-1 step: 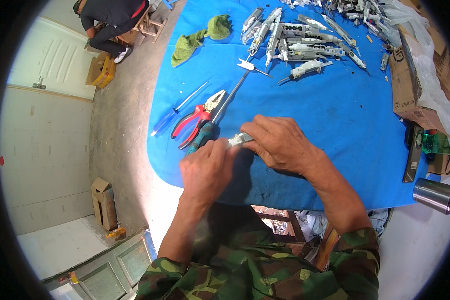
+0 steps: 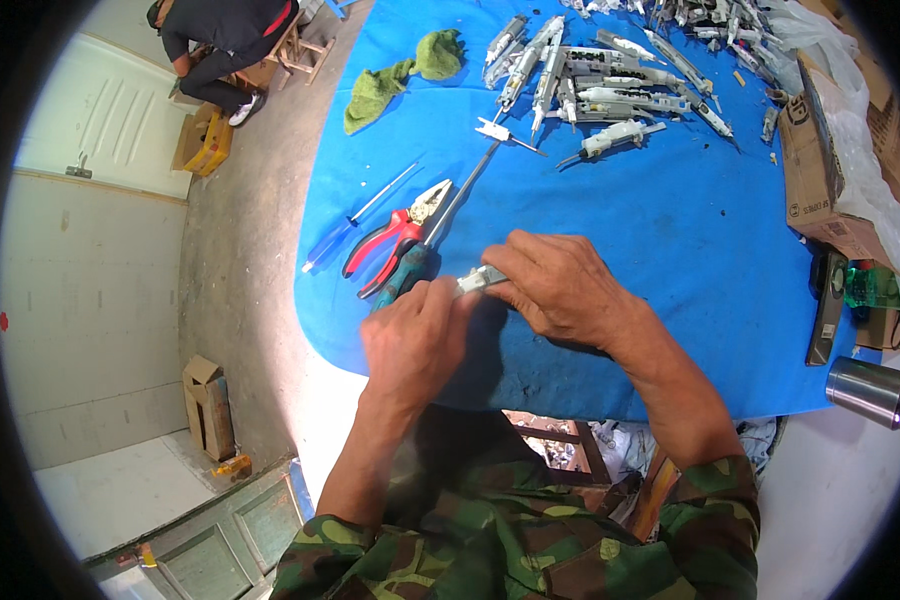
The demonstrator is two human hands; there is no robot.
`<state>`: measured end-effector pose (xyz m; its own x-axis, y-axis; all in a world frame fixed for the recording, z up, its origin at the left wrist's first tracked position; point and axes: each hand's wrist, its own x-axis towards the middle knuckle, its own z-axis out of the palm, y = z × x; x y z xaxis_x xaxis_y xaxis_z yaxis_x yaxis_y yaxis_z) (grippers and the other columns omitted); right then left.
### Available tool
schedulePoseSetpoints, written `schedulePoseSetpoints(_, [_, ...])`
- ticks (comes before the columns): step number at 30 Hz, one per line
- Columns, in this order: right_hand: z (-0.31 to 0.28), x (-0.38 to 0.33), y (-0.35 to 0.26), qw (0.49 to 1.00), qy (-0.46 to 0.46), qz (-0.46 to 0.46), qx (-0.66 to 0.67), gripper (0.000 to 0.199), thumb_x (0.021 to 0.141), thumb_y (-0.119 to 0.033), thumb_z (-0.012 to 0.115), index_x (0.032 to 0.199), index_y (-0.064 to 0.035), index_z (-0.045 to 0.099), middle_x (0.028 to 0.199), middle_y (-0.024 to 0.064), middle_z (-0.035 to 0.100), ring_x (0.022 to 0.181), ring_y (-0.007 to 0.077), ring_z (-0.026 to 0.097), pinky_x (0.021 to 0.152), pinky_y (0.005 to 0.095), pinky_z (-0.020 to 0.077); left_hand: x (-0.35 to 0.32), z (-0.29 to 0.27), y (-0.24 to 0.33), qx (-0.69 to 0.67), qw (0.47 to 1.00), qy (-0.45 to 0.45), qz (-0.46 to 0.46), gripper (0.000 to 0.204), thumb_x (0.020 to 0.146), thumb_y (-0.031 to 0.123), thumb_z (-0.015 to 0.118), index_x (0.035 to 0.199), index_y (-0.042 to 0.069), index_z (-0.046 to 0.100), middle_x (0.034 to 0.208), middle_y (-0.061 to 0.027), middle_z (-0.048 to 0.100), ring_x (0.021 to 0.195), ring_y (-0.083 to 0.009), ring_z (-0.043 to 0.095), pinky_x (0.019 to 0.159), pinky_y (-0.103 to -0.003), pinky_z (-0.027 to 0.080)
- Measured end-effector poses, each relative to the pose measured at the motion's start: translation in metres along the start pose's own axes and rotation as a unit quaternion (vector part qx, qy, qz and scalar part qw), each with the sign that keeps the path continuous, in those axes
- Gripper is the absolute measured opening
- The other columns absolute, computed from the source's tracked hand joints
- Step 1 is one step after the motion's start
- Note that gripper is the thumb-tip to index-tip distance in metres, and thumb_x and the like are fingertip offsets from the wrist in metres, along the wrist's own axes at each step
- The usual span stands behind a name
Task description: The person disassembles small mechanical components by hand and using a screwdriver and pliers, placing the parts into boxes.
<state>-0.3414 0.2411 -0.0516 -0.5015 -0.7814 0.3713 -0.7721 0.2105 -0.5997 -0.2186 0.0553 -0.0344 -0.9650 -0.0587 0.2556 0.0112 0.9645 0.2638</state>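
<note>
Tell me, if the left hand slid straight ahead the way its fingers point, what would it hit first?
The left hand points up and slightly right, so it would most likely meet the small grey part at its fingertips, which the right hand also holds. The teal screwdriver handle lies just to its left; depth is hard to judge.

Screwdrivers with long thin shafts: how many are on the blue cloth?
2. A blue-handled screwdriver lies left of the red pliers; a teal-handled screwdriver lies right of them, beside the left hand. More may hide in the far parts pile.
</note>
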Motion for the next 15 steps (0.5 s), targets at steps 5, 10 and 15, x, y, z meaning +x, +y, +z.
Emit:
schedulePoseSetpoints(5, [0.0028,-0.0002,0.0011,1.000,0.009,-0.003,0.001,0.033,0.087,-0.016,0.079,0.114,-0.0053,0.064,0.089,0.0121,0.060,0.082,0.0355,0.063,0.068,0.0458,0.0496,-0.0011,0.0011,-0.0017,-0.020,1.000,-0.004,0.003,0.015,0.096,0.019,0.074,0.105,0.009,0.068,0.084,-0.0091,0.067,0.071,-0.0322,0.068,0.058,-0.042,0.051])
schedulePoseSetpoints(10, [0.0027,-0.0004,0.0005,1.000,0.010,0.003,-0.004,0.031,0.087,-0.015,0.079,0.112,-0.0058,0.065,0.088,0.0118,0.060,0.081,0.0354,0.063,0.069,0.0454,0.0497,-0.0016,0.0030,0.0034,-0.023,1.000,-0.002,-0.010,0.014,0.097,0.018,0.072,0.106,0.008,0.068,0.084,-0.0106,0.067,0.072,-0.0331,0.068,0.060,-0.044,0.051])
schedulePoseSetpoints(15, [0.0036,0.0007,0.0002,1.000,0.012,0.003,-0.003,0.032,0.087,-0.015,0.080,0.113,-0.0059,0.065,0.088,0.0119,0.060,0.081,0.0353,0.063,0.069,0.0454,0.0500,-0.0042,0.0059,0.0060,-0.009,1.000,0.002,-0.021,0.014,0.098,0.020,0.072,0.104,0.008,0.068,0.083,-0.0114,0.066,0.071,-0.0332,0.068,0.060,-0.045,0.050])
